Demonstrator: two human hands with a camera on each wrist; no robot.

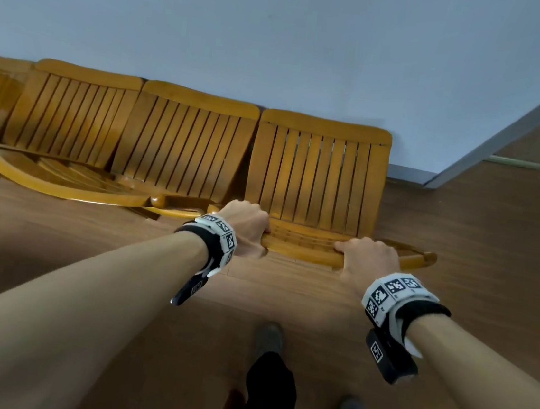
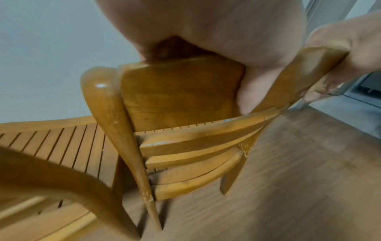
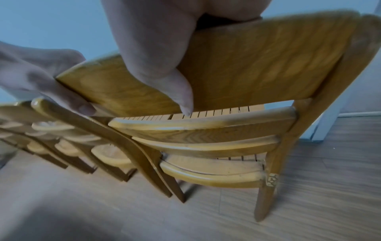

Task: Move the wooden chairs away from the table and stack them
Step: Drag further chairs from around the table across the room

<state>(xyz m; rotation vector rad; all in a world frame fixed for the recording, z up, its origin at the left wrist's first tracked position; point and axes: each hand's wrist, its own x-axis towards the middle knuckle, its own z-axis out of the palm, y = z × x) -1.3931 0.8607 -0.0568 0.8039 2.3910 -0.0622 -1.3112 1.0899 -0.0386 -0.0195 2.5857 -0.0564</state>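
Honey-coloured, glossy wood makes up the chair (image 1: 319, 176) at the centre right of the head view, with a seat of narrow parallel slats and a curved, rounded top rail. The left hand (image 1: 246, 225) grips that rail near its left end, fingers curled over the top and thumb behind; the right hand (image 1: 369, 254) grips it near the right end in the same way. Left of it in the frame, more slatted chairs (image 1: 181, 147) stand in a row, side by side against a pale blue-grey wall (image 1: 281, 30). The floor (image 1: 476, 244) is brown wood-grain plank. Only the wrist views show the held chair's back: a broad flat panel above three curved rungs, tapered rear legs, and chipped varnish on both legs. The right wrist view also shows the neighbouring chairs' curved backrests lined up at lower left. Black-and-white square-patterned markers cover both wristbands (image 1: 393, 292); no readable writing appears.
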